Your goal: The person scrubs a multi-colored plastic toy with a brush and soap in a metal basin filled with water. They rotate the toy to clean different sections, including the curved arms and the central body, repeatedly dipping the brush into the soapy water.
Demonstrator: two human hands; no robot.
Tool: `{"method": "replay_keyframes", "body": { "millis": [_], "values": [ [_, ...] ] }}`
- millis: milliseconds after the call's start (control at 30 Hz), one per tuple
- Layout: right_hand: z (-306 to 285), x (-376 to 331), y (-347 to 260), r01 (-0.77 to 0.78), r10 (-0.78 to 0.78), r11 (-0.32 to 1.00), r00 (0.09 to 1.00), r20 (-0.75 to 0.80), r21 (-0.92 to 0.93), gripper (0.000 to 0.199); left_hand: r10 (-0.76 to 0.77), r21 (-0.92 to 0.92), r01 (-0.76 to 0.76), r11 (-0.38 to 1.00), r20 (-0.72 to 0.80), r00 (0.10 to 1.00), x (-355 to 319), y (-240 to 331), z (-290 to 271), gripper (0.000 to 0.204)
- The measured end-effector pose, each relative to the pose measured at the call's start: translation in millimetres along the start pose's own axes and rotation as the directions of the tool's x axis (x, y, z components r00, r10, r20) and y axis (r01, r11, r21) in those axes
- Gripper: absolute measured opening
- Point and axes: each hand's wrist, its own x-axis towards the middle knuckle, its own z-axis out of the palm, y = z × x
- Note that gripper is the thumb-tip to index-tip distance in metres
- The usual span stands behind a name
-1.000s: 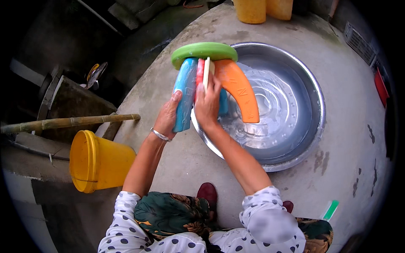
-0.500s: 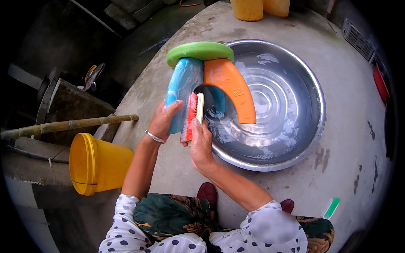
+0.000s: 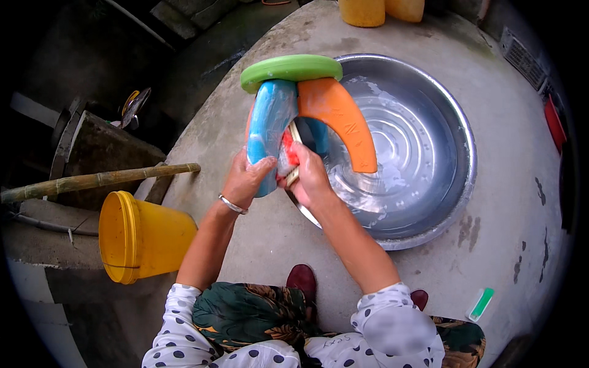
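A small plastic stool (image 3: 291, 69) is held up over the near left side of the basin, its green round seat pointing away from me. My left hand (image 3: 243, 178) is closed round the lower part of its soapy blue leg (image 3: 273, 116). An orange leg (image 3: 346, 116) curves out to the right. My right hand (image 3: 311, 176) grips a scrub brush (image 3: 288, 149) with red bristles and a cream back. Those bristles press against the inner side of the blue leg. The fingers partly cover the brush.
A wide metal basin (image 3: 467, 184) of water sits on the concrete slab. To the left are a yellow bucket (image 3: 162, 236) and a bamboo pole (image 3: 110, 181). A green-and-white object (image 3: 481, 304) lies at lower right. Yellow containers (image 3: 362, 12) stand at the far edge.
My right hand has moved up and slightly right with the brush, which is now tilted and higher along the blue leg. The stool has shifted slightly upward in view.
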Motion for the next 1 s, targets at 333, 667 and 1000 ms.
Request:
{"method": "replay_keyframes", "body": {
  "millis": [333,667,1000],
  "values": [
    [-3,-48,45,0.526,-0.676,-0.142,0.568,0.470,-0.839,0.049,-0.187,-0.325,0.202,0.924,0.077,0.979,6,-15,0,0.063],
    [-2,-53,-5,0.510,-0.192,-0.760,0.416,0.889,-0.403,0.060,-0.047,-0.781,0.179,0.598,0.188,0.981,34,-36,1,0.072],
    [6,-62,-38,0.418,0.092,-0.901,0.445,0.891,-0.116,0.052,0.242,-0.840,0.401,0.366,0.502,0.830,52,-67,9,0.062]
  ]
}}
